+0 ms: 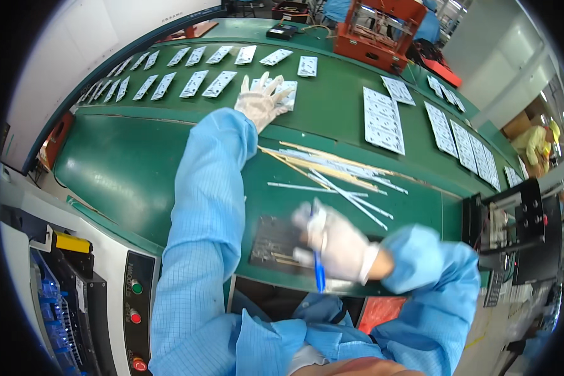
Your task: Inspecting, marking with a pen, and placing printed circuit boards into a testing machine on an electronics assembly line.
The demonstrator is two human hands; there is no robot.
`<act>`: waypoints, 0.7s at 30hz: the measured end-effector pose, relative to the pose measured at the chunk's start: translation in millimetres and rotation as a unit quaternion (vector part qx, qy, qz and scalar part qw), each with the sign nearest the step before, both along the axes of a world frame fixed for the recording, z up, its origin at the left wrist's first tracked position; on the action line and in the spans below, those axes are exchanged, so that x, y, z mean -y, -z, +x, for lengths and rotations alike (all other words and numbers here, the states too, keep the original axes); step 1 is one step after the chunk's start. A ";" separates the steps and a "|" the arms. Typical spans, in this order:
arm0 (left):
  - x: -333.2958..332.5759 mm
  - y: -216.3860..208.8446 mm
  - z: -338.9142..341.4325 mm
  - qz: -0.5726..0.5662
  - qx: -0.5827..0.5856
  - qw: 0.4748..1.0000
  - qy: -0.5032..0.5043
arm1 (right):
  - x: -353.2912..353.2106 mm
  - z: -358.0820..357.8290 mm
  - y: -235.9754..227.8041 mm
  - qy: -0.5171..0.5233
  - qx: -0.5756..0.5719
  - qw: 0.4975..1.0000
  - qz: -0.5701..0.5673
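My left hand (261, 105), in a white glove, lies with fingers spread on a small white circuit board (289, 94) on the green belt. My right hand (341, 244), also gloved and slightly smeared by motion, is closed round a slim blue pen-like tool (319, 274); its exact kind is unclear. Beneath that hand is a dark grey plate (268, 241) with a few thin strips lying on it, partly hidden by the hand. A loose pile of white and tan strips (335, 169) is spread on the green bench between my hands.
Two rows of small white boards (219, 84) run along the belt at the left. Larger white panels (382, 122) lie at the right. A red-orange machine frame (377, 37) stands at the back. Control buttons (136, 316) sit at the lower left; a black bracket (514, 216) rises at right.
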State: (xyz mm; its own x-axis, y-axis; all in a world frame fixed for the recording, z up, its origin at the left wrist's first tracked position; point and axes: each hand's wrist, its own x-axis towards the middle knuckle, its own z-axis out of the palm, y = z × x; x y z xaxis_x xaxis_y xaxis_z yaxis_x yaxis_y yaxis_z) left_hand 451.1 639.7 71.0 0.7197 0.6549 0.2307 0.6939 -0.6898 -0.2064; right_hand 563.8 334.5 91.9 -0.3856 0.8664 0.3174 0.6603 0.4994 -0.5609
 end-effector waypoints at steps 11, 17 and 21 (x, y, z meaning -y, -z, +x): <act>105.1 -107.3 -48.5 0.244 0.251 0.895 0.278 | 149.4 97.5 56.8 0.243 -0.265 0.920 -0.156; 204.7 -92.2 -137.0 0.265 0.255 0.863 0.347 | 212.1 164.0 64.1 0.308 -0.112 0.944 -0.038; 244.1 -61.9 -169.3 0.200 0.300 0.899 0.249 | 184.1 162.8 49.2 0.348 -0.139 0.923 0.091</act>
